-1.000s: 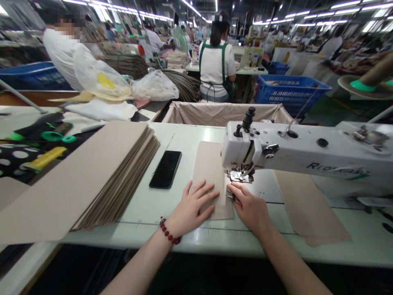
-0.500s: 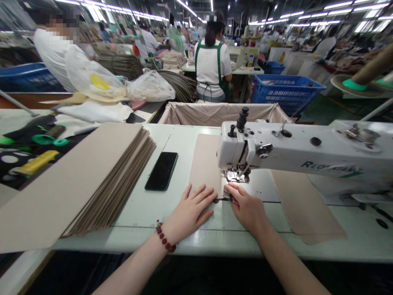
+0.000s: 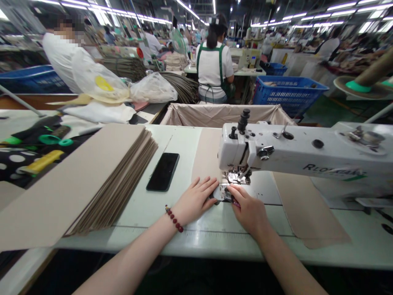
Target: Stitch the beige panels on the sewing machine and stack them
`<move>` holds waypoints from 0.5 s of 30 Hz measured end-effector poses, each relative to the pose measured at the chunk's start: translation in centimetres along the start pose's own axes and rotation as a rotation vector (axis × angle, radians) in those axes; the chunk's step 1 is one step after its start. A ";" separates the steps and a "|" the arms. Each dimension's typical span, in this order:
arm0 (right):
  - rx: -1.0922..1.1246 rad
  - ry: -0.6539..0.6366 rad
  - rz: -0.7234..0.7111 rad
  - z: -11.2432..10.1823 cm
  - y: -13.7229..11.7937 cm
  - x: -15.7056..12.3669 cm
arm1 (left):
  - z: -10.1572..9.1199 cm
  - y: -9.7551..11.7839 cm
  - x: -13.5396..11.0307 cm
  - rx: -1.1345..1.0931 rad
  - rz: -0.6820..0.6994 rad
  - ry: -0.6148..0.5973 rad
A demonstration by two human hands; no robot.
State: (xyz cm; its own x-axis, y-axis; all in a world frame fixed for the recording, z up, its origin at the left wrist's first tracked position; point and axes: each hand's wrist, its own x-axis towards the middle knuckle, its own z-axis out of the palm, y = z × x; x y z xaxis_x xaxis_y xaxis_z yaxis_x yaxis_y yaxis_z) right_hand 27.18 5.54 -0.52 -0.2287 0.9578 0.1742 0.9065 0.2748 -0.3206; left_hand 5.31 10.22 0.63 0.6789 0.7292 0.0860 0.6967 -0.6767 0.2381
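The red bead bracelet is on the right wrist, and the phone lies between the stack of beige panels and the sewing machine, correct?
No: the red bead bracelet is on the left wrist, not the right, as the head view shows. The phone does lie between the stack of beige panels and the sewing machine.

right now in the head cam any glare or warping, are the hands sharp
In the head view, ceiling strip lights flare at the top, the white table glares pale and its edge bows from lens warping, while the left hand and the right hand look fairly sharp.
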 end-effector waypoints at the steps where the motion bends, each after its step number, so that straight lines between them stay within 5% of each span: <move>1: 0.000 0.001 0.001 0.0 0.0 0.0 | 0.1 -0.1 0.2 0.001 -0.004 0.008; 15: -0.013 -0.011 0.009 0.1 0.1 0.0 | 0.8 -0.5 0.7 -0.005 -0.038 0.060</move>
State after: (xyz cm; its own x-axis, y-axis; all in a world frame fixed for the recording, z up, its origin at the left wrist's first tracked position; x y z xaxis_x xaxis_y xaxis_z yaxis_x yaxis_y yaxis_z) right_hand 27.22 5.58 -0.59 -0.2246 0.9611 0.1608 0.9131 0.2652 -0.3096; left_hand 5.63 10.92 -0.23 0.6367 0.7593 0.1345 0.7205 -0.6479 0.2473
